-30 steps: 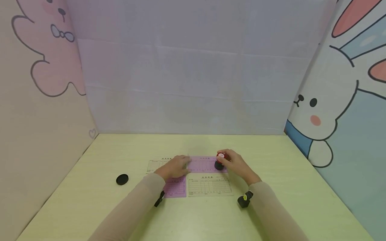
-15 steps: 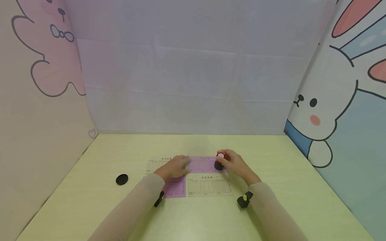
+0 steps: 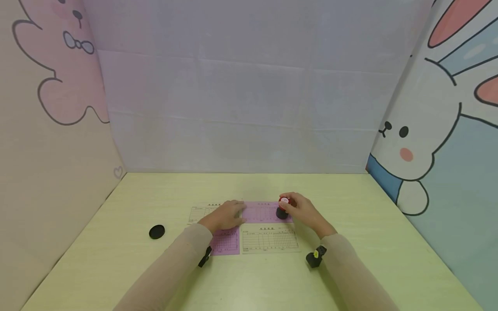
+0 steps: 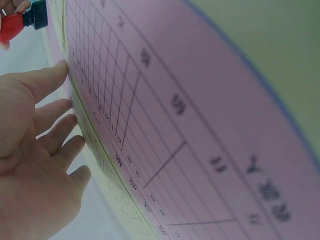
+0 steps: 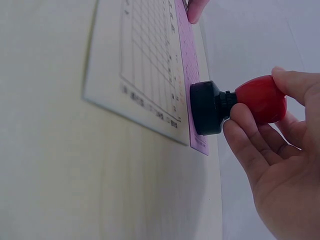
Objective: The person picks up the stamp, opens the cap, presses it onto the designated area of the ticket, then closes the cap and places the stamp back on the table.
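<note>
My right hand (image 3: pixel 307 214) grips the red knob of a round stamp (image 5: pixel 262 100), its thumb and fingers curled about it. The stamp's black base stands on the right part of the far purple printed form (image 3: pixel 260 211). My left hand (image 3: pixel 226 214) lies with its fingers spread and fairly straight, fingertips at that form's left edge. In the left wrist view the left hand (image 4: pixel 45 135) shows palm and fingers, with the stamp (image 4: pixel 25 21) at the top corner. A nearer purple form (image 3: pixel 226 242) lies partly hidden under the left forearm.
A pale printed form (image 3: pixel 270 239) lies in front of the stamped-on purple one, and another pale form (image 3: pixel 198 212) sits behind the left hand. A round black cap (image 3: pixel 157 232) rests on the table at left. Printed walls enclose the table's sides and back.
</note>
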